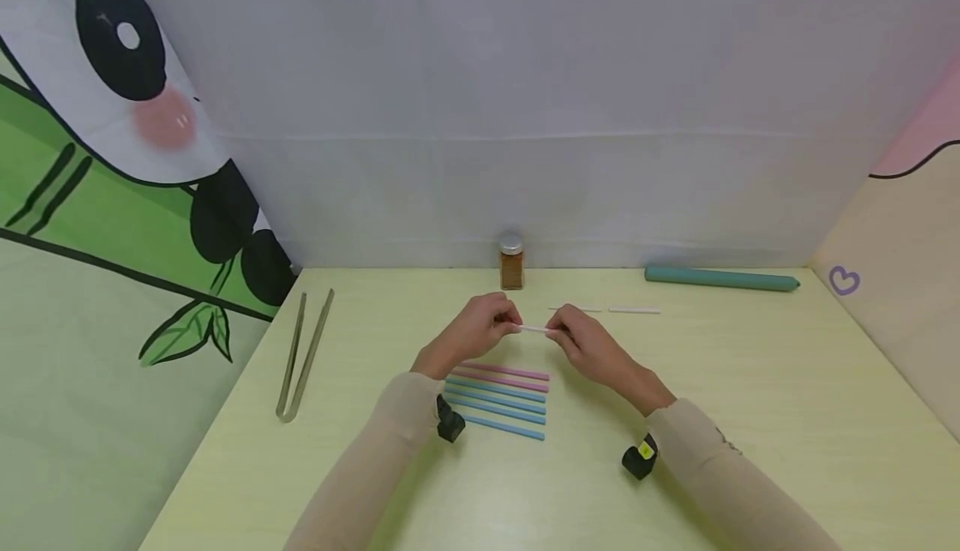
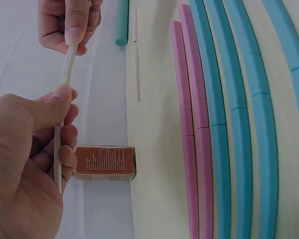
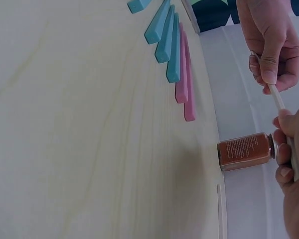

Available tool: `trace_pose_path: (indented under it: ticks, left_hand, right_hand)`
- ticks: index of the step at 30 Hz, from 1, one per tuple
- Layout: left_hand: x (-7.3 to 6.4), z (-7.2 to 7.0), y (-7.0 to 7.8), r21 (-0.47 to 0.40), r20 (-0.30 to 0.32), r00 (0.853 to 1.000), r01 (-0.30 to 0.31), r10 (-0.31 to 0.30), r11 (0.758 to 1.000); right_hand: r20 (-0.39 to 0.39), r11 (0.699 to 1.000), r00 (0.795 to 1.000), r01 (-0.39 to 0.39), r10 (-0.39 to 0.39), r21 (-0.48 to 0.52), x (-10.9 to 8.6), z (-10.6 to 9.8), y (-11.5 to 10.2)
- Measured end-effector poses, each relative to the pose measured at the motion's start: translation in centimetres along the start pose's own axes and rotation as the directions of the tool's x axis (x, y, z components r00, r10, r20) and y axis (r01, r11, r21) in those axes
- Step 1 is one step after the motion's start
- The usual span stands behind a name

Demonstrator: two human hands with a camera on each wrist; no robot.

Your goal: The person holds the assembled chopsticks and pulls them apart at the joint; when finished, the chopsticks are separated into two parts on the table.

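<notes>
A thin white stick [image 1: 534,329] is held level above the table by both hands. My left hand [image 1: 478,323] pinches its left part between thumb and fingers, and my right hand [image 1: 592,348] pinches the right part. In the left wrist view a fine cross line shows on the stick [image 2: 66,69] between the two thumbs. Below the left hand lie two pink sticks [image 1: 517,373] and several blue sticks [image 1: 498,410], side by side with seams along them. Behind the right hand, two white sticks [image 1: 633,310] lie end to end.
A small jar [image 1: 512,269] of brown contents with a silver lid stands at the table's back edge. Metal tongs [image 1: 300,368] lie at the left. A green rod [image 1: 720,278] lies along the back right. White cloth [image 1: 600,117] hangs behind the table.
</notes>
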State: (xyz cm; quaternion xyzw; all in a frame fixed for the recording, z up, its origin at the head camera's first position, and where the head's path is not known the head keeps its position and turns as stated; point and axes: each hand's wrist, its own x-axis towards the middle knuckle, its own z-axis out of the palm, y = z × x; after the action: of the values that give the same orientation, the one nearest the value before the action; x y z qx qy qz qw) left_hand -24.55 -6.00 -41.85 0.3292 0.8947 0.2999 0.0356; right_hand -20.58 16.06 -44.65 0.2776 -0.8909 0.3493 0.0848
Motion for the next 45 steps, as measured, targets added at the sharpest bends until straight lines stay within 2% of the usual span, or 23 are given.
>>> trace_pose_path:
  ticks: [12,22,45]
  left_hand:
    - [0.14,0.07,0.49,-0.007,-0.047,0.998,-0.03,0.029,1.0]
    - [0.06,-0.25,0.98,0.009,-0.053,0.998,-0.027,0.027,1.0]
    - [-0.07,-0.62,0.75,0.007,-0.077,0.995,-0.056,0.056,0.998]
  right_hand:
    - [-0.044,0.999,0.998,0.043,-0.043,-0.005,-0.22,-0.35,0.35]
    - [-0.05,0.999,0.998,0.044,-0.044,-0.008,-0.22,-0.49,0.46]
    - [-0.068,0.998,0.996,0.057,-0.059,-0.022,-0.15,-0.4,0.21]
